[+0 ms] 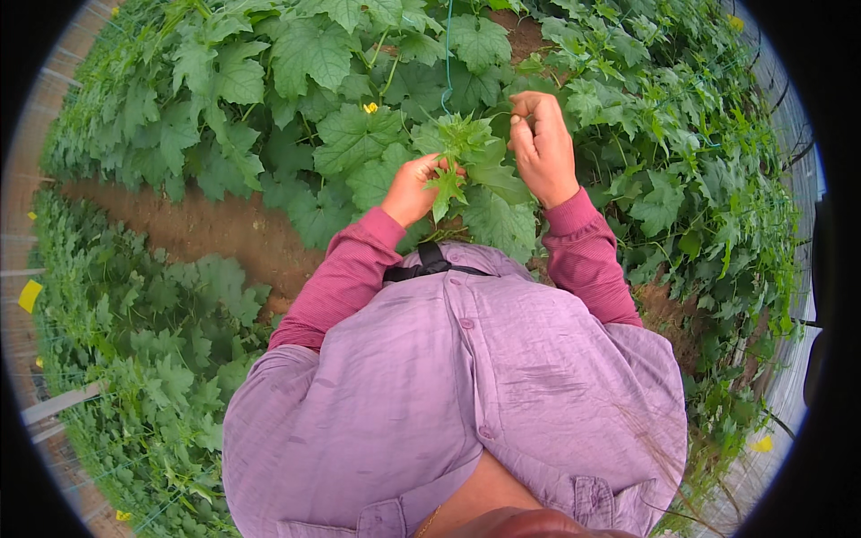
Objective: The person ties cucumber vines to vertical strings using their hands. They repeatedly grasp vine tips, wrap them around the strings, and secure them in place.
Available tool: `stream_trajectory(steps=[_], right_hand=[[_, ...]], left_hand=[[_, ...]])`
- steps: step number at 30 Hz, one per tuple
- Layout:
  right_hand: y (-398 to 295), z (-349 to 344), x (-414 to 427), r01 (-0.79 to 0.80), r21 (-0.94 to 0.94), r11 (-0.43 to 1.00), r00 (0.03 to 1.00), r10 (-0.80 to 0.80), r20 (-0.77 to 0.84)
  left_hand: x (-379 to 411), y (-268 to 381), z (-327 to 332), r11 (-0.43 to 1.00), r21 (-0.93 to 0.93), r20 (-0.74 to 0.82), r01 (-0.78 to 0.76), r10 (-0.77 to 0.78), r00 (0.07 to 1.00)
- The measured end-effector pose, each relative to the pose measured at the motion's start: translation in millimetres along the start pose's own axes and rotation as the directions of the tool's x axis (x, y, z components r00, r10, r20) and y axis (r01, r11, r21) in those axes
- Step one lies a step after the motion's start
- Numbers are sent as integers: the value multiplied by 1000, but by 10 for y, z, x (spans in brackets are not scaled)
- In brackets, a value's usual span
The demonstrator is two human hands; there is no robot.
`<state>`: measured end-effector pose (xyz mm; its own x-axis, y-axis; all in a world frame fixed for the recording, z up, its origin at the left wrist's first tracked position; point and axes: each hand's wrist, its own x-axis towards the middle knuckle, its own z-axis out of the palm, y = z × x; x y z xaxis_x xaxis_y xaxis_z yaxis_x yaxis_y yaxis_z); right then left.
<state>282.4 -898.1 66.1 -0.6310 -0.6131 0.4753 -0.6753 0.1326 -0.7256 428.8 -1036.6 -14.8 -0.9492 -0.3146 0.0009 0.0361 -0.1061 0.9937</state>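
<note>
My left hand (pixel 418 188) grips the stem of a leafy vine shoot (pixel 463 134) just below its pale green tip. A small jagged young leaf (pixel 446 191) hangs over those fingers. To the right of the shoot, my right hand (pixel 543 148) is raised with its fingers curled and the thumb close to the index finger. Whether a thin tendril is pinched there is too fine to tell. A blue-green string (pixel 448 57) comes down from above and reaches the shoot's tip. Broad lobed leaves (pixel 501 218) surround both hands.
Dense vine rows stand ahead and on both sides. A bare soil path (pixel 195 218) runs at the left. One yellow flower (pixel 370 107) shows among the leaves. A yellow card (pixel 29 296) hangs at the far left, and pale sheeting (pixel 794 376) lines the right edge.
</note>
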Motion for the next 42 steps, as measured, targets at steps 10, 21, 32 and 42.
stream_trajectory(steps=[10, 21, 32, 42], right_hand=[[-267, 145, 924, -261, 678, 687, 710, -339, 617], [643, -1051, -935, -363, 916, 171, 928, 160, 338], [429, 35, -1240, 1, -521, 854, 1000, -3, -4], [-84, 269, -894, -364, 425, 829, 879, 457, -137]], left_hand=[[-166, -309, -78, 993, -85, -145, 79, -90, 985], [266, -392, -150, 986, 0, -29, 165, -165, 986], [400, -44, 405, 999, 9, 405, 48, -47, 913], [246, 87, 261, 977, -88, 181, 194, -176, 968]])
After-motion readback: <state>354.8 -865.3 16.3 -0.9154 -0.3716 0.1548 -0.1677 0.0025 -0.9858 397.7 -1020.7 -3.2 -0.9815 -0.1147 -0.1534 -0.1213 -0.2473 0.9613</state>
